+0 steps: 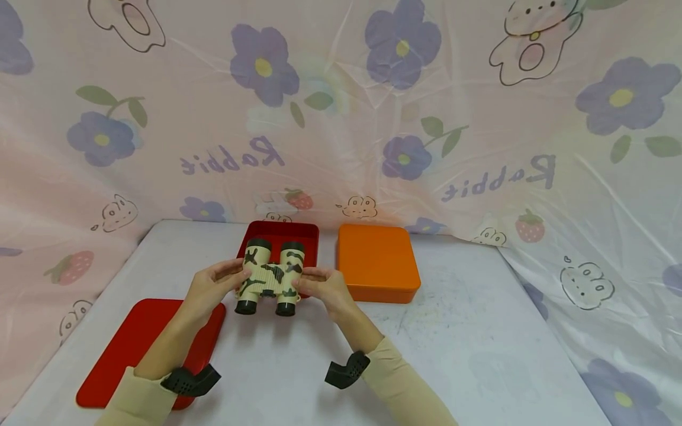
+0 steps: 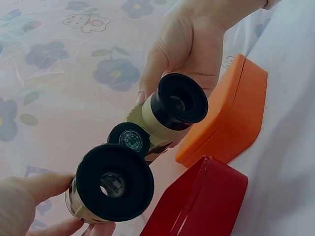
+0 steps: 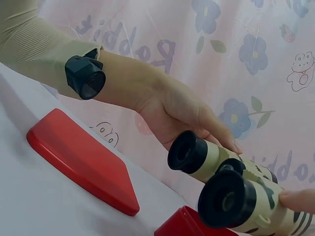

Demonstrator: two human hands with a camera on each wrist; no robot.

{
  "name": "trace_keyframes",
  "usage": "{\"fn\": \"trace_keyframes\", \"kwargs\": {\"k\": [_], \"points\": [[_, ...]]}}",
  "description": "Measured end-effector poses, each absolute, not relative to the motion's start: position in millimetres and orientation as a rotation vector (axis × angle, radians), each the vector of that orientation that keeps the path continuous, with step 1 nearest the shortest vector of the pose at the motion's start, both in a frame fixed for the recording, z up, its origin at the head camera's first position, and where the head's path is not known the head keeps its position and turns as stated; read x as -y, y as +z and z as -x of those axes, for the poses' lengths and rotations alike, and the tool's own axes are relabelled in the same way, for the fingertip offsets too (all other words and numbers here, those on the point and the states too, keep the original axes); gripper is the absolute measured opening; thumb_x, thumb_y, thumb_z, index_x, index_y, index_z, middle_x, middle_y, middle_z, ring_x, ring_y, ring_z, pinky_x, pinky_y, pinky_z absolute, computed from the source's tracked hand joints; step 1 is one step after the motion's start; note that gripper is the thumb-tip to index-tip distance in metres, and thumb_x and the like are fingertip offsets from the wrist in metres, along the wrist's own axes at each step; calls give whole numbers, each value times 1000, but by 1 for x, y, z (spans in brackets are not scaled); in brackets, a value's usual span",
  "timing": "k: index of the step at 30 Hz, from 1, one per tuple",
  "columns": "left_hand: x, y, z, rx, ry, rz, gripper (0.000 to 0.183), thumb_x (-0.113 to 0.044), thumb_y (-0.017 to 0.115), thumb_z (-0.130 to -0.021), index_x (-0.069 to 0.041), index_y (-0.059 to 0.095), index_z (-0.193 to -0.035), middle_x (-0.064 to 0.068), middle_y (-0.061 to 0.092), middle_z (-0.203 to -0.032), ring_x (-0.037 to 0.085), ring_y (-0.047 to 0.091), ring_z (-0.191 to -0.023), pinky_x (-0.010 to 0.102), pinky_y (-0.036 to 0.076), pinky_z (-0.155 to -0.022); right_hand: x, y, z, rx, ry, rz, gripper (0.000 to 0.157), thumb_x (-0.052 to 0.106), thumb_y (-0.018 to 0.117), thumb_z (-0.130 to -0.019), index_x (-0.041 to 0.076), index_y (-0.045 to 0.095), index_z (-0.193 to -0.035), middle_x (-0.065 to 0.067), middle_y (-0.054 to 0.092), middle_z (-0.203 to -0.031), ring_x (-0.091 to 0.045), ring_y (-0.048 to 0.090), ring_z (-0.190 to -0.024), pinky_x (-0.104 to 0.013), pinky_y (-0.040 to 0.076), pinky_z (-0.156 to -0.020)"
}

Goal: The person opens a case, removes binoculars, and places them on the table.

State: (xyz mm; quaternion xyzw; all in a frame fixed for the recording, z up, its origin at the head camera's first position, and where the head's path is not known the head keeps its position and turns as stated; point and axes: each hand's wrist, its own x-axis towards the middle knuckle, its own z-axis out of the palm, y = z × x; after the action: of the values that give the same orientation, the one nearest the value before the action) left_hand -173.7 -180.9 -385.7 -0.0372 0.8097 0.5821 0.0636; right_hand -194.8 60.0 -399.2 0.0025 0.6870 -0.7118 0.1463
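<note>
Camouflage-patterned toy binoculars [image 1: 269, 277] are held between both hands, above the near part of an open red box [image 1: 281, 228]. My left hand [image 1: 212, 287] grips the left barrel, its thumb on top. On the right barrel, my right hand [image 1: 327, 289] has its thumb on top and fingers at the side. Black eyepieces point toward me, and a small compass [image 2: 132, 140] sits between them in the left wrist view. The binoculars hide part of the box's inside.
An orange box [image 1: 377, 257] with its lid on stands right of the red box. The red lid [image 1: 144, 331] lies on the white table [image 1: 453, 355] under my left forearm. A printed curtain [image 1: 341, 118] hangs behind the table.
</note>
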Motion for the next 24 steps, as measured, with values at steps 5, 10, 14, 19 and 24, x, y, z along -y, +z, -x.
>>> {"fn": "trace_keyframes", "kwargs": {"k": [5, 10, 14, 19, 24], "points": [[182, -388, 171, -2437, 1755, 108, 66, -43, 60, -93, -6, 42, -145, 0, 60, -127, -10, 56, -90, 8, 46, -82, -60, -402, 193, -1975, -2043, -4, 43, 11, 72, -85, -7, 59, -122, -22, 68, -114, -8, 67, -79, -32, 58, -90], [183, -390, 168, -2446, 1731, 106, 66, -44, 60, -93, -7, 42, -145, 6, 58, -133, -11, 54, -94, 15, 48, -91, -60, -404, 190, -1972, -2039, 15, 43, 10, 72, -85, -8, 59, -123, -22, 68, -112, -9, 68, -79, -32, 58, -90], [184, -391, 166, -2447, 1709, 94, 66, -44, 59, -93, -8, 41, -145, 15, 53, -141, -5, 52, -104, 39, 45, -108, -60, -404, 188, -1974, -2026, 14, 43, 10, 71, -85, -8, 59, -123, -20, 69, -110, -9, 68, -80, -33, 58, -92], [184, -396, 161, -2449, 1685, 99, 65, -43, 60, -93, -7, 42, -145, 18, 51, -143, 8, 53, -113, 50, 41, -112, -61, -408, 183, -1985, -1994, 8, 45, 12, 72, -85, -7, 58, -123, -19, 69, -110, -9, 70, -81, -34, 57, -94], [185, -402, 158, -2476, 1640, 100, 64, -43, 59, -93, -7, 43, -144, 17, 53, -141, 13, 56, -116, 45, 46, -108, -62, -413, 178, -2002, -1975, 14, 45, 14, 73, -84, -6, 59, -123, -19, 70, -110, -10, 70, -83, -34, 57, -93]]}}
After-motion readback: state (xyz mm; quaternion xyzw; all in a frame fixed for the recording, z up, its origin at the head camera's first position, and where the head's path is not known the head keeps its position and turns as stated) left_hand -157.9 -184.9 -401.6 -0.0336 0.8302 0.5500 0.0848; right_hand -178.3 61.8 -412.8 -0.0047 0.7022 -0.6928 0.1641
